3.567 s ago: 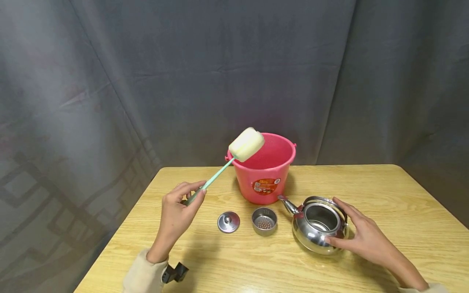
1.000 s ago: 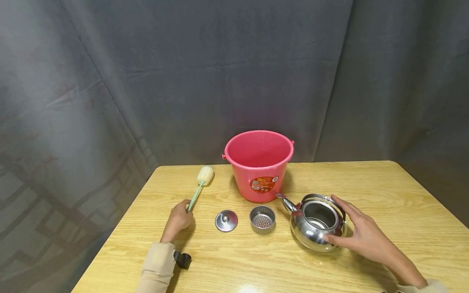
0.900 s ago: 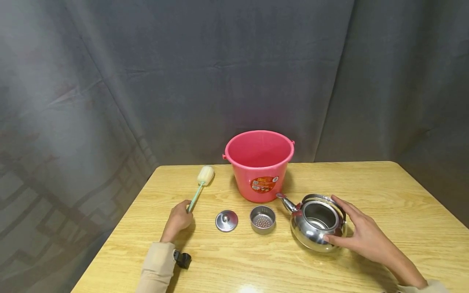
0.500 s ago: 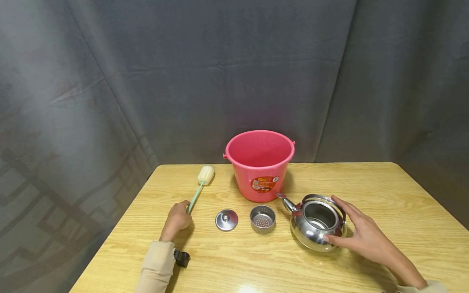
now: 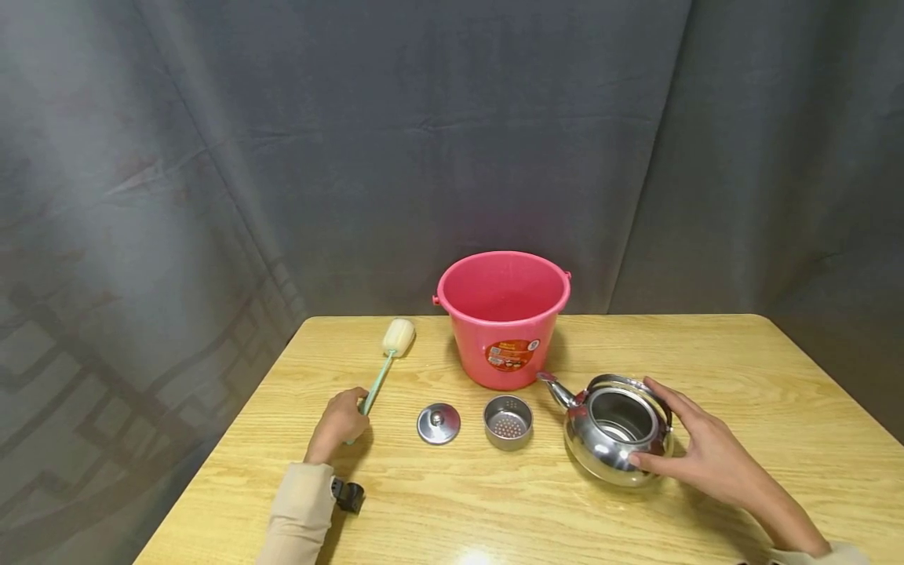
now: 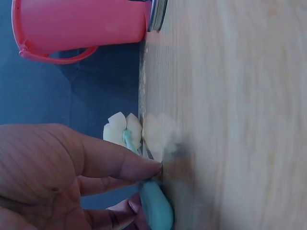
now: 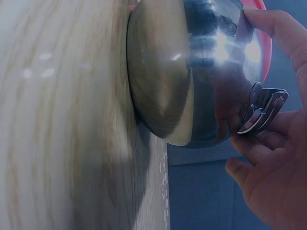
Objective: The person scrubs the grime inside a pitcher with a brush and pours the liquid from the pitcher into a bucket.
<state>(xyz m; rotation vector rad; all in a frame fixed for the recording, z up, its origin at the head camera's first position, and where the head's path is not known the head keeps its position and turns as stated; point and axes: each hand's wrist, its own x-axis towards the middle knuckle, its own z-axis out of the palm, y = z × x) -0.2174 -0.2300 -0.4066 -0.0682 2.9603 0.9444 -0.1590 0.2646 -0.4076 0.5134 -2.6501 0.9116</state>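
Observation:
My left hand [image 5: 340, 424] pinches the green handle of a sponge cleaning brush [image 5: 399, 337], which lies on the table at the left. In the left wrist view, thumb and fingers meet at the brush handle [image 6: 156, 206]; its rounded end sticks out past them. On the right, a stainless-steel teapot [image 5: 600, 451] stands lidless, spout towards the bucket. My right hand [image 5: 706, 455] holds its side, thumb in front and fingers behind by the raised bail handle. The teapot lid [image 5: 439, 424] and a perforated strainer basket [image 5: 508, 428] sit between the hands.
A pink bucket [image 5: 487, 337] with a red label stands behind the strainer. The wooden table [image 5: 452, 494] ends at a grey curtain [image 5: 452, 157] at the back and left. A small black device [image 5: 348, 496] is strapped to my left wrist.
My left hand has lowered the brush from in front of the bucket onto the table at the left. Lately the handle's end shows below that hand. The right hand stays at the teapot.

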